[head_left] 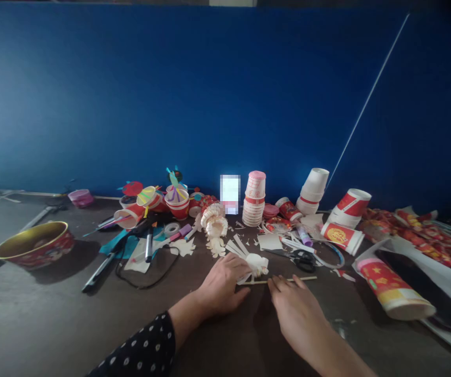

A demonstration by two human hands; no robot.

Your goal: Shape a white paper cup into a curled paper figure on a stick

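Note:
My left hand [222, 285] rests palm down on the dark table [52, 324], its fingers curled on the cut white paper cup piece [255, 263] with splayed strips. My right hand [294, 309] lies beside it, fingertips pressed on a thin wooden stick [306, 279] that lies flat across the table in front of both hands. The stick runs under the paper piece. Black scissors [303, 258] lie just beyond my right hand.
Stacks of paper cups [254, 201] and decorated red cups [177, 201] crowd the back by the blue wall. A gold-rimmed bowl [32, 243] sits far left. Markers, tape [171, 228], paper scraps and a fallen red cup sleeve [392, 288] lie around.

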